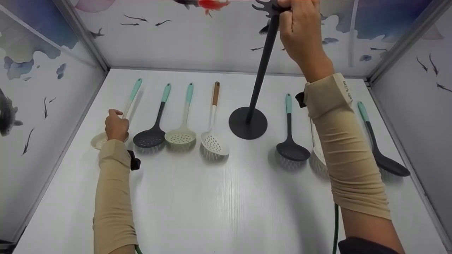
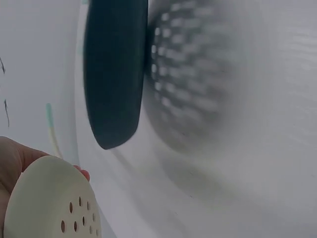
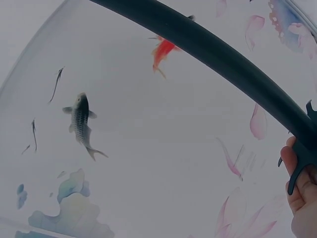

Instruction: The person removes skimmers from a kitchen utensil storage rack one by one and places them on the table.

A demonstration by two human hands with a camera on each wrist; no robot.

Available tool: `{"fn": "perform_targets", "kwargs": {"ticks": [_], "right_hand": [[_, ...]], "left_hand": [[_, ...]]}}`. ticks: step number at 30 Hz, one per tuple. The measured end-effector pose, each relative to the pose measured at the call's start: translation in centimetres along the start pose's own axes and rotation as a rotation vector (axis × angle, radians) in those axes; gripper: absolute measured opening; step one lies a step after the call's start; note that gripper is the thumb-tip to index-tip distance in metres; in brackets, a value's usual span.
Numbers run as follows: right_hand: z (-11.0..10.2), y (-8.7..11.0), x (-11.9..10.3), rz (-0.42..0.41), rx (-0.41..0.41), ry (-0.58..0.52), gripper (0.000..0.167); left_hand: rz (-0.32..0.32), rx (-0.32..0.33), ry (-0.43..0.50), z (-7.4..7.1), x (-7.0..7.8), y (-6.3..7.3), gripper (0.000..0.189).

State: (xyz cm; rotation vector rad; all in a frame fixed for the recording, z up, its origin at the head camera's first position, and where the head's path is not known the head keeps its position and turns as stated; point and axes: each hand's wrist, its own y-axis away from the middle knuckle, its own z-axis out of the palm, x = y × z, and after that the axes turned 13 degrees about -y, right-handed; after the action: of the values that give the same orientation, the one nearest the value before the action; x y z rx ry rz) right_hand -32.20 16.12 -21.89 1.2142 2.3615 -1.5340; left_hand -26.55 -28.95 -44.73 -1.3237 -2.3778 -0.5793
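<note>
At the far left of the table my left hand [image 1: 117, 125] grips a cream skimmer with a mint handle [image 1: 135, 90] low on its shaft, close above the bowl. In the left wrist view the skimmer's perforated bowl [image 2: 52, 198] hides part of that hand. A black skimmer [image 1: 150, 137] lies just to its right. My right hand [image 1: 302, 35], raised at the top of the head view, holds the hooked top of a black utensil stand [image 1: 264, 63]. The stand leans slightly, its round base [image 1: 240, 124] on the table. In the right wrist view, fingers curl around the hooks [image 3: 299, 171].
Right of the black skimmer lie a cream skimmer [image 1: 180, 135] and a white skimmer with a brown handle [image 1: 215, 94]. Beyond the stand are another black skimmer [image 1: 293, 151], a white utensil [image 1: 319, 155] partly behind my right arm, and a black turner [image 1: 390, 164]. Printed panels enclose the table.
</note>
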Motion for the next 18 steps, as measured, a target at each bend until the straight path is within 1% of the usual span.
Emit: {"fn": "perform_targets", "kwargs": {"ticks": [3, 6, 10, 14, 18], "right_hand": [[0.0, 0.2, 0.0, -0.001, 0.004, -0.001, 0.033], [-0.1, 0.3, -0.1, -0.008, -0.005, -0.002, 0.033], [-0.3, 0.4, -0.2, -0.014, -0.056, 0.025, 0.037], [-0.4, 0.2, -0.5, -0.023, -0.097, 0.050, 0.040], [-0.2, 0.1, -0.6, -0.040, -0.112, 0.057, 0.039]], "left_hand": [[0.007, -0.038, -0.069, 0.2, -0.7, -0.1, 0.040], [0.034, -0.072, -0.142, 0.4, -1.2, -0.3, 0.040], [0.079, -0.153, -0.216, 0.7, -1.4, -0.5, 0.045], [0.124, -0.202, -0.242, 0.6, -1.4, -0.5, 0.046], [0.176, -0.210, -0.262, 0.1, -1.6, -0.9, 0.042]]}}
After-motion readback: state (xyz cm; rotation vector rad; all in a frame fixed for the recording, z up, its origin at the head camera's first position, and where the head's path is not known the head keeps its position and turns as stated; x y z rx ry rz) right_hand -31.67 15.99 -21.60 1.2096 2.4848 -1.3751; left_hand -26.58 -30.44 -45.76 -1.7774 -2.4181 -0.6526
